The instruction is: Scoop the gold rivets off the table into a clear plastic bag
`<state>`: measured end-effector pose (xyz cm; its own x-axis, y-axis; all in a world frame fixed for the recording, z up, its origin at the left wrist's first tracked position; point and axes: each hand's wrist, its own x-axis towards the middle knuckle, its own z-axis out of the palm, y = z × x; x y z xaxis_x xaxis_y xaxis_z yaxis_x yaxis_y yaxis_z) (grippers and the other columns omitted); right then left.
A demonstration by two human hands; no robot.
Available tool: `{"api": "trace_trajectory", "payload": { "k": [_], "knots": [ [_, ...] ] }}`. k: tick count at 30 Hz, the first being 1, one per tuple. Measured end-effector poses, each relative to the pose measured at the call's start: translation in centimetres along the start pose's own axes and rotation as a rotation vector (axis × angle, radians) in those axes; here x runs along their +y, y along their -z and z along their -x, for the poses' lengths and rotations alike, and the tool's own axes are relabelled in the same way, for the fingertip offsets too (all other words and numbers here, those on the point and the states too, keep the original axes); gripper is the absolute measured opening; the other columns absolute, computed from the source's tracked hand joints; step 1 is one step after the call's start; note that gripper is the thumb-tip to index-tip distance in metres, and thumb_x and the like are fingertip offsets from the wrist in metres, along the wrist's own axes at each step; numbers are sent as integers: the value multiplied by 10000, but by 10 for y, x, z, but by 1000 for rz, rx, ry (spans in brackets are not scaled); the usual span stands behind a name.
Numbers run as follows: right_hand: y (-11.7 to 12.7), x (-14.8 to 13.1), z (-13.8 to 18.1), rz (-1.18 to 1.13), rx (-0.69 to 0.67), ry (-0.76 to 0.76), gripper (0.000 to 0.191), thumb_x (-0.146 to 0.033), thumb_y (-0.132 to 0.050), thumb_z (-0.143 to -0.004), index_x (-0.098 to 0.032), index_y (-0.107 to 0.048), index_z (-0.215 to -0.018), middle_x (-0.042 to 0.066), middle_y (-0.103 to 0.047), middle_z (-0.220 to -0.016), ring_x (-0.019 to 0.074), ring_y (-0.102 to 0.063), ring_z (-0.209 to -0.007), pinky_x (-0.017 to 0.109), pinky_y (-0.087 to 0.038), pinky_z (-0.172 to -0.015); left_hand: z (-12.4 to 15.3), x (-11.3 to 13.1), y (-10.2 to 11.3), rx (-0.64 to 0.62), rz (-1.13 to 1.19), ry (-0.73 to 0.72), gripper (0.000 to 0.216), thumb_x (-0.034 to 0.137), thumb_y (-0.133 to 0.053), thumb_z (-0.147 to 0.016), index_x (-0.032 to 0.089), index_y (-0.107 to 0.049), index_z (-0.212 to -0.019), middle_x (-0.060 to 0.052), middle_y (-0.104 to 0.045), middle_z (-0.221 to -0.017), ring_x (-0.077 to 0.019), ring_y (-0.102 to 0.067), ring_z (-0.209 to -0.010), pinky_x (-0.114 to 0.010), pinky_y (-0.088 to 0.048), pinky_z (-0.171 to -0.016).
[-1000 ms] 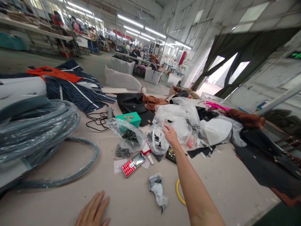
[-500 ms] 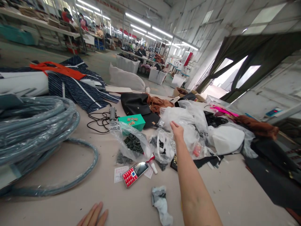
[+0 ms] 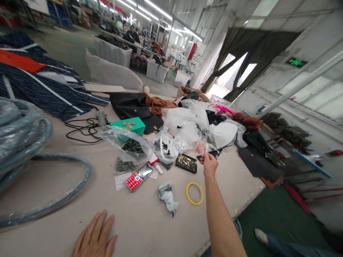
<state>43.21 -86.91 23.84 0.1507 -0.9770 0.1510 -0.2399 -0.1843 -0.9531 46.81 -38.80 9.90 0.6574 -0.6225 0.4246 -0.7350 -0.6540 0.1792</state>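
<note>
My left hand [image 3: 95,235] lies flat on the table [image 3: 128,221], palm down, fingers apart and nothing under it that shows. My right hand [image 3: 210,164] is reached out over the table with its fingers pinched together; whatever lies between them is too small to make out. Just left of it is a black tray [image 3: 186,163] full of small gold pieces. Behind its fingertips are a black scrap [image 3: 215,153] and clear plastic bags [image 3: 184,137]. A yellow tape roll [image 3: 194,193] lies below the tray, beside a crumpled plastic-wrapped bundle [image 3: 167,198].
A red-keyed phone [image 3: 139,176] rests on paper slips near an open bag of dark pieces [image 3: 132,146]. Behind stands a green box [image 3: 128,128]. Coiled grey hose [image 3: 24,142] fills the left side. Black leather pieces [image 3: 257,157] hang over the right edge; a person's leg [image 3: 284,246] shows below.
My right hand has moved from over the plastic bags toward me and right, uncovering the gold-filled tray. The view has swung right. More of my left hand shows, still flat.
</note>
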Motion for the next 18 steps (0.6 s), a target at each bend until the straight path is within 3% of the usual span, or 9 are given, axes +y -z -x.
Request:
{"api": "trace_trajectory", "payload": {
  "k": [4,7,9,13,15,18],
  "knots": [
    [72,22,44,31,86,-79,458,-539,-728,-670,-117,-675,-838,-1,-601,-623,118,-554,-478,239,-490,-435,-6,10,27,-148,0,57,444,319,-435,-913,105,-547,-1285,-205,-446,-1439,-365,-419,-1329,-542,-395,-1045],
    [95,26,95,32,77,-129,492,-436,-767,-550,-129,-699,-929,14,-620,-692,143,-582,-546,268,-521,-499,-11,12,48,-365,172,195,418,218,-501,-900,109,-544,-1301,-199,-414,-1466,-359,-370,-1369,-565,-359,-1106],
    [97,23,133,61,12,-160,485,-389,-776,-563,-144,-723,-978,42,-639,-724,193,-620,-601,358,-565,-604,-14,8,57,-427,266,233,455,158,-554,-863,66,-523,-1307,-242,-382,-1470,-390,-324,-1389,-616,-327,-1114],
    [84,5,223,262,-231,-107,561,-569,-723,-721,-252,-689,-1182,118,-697,-949,366,-675,-953,572,-492,-961,-12,-2,76,-415,304,265,410,215,-634,-845,118,-569,-1239,-177,-455,-1433,-314,-408,-1352,-492,-390,-1129],
    [74,1,269,343,-405,21,600,-642,-659,-758,-242,-672,-1204,138,-697,-1035,388,-649,-1030,574,-463,-1007,-5,-6,91,-365,332,266,335,235,-597,-883,124,-590,-1200,-149,-509,-1384,-261,-462,-1312,-412,-412,-1128],
    [57,13,327,362,-779,366,588,-682,-570,-795,-203,-676,-1119,137,-707,-1017,348,-679,-891,525,-518,-912,12,-17,118,-256,345,268,268,226,-532,-923,139,-601,-1167,-110,-547,-1338,-183,-491,-1273,-315,-404,-1132]
  ]
}}
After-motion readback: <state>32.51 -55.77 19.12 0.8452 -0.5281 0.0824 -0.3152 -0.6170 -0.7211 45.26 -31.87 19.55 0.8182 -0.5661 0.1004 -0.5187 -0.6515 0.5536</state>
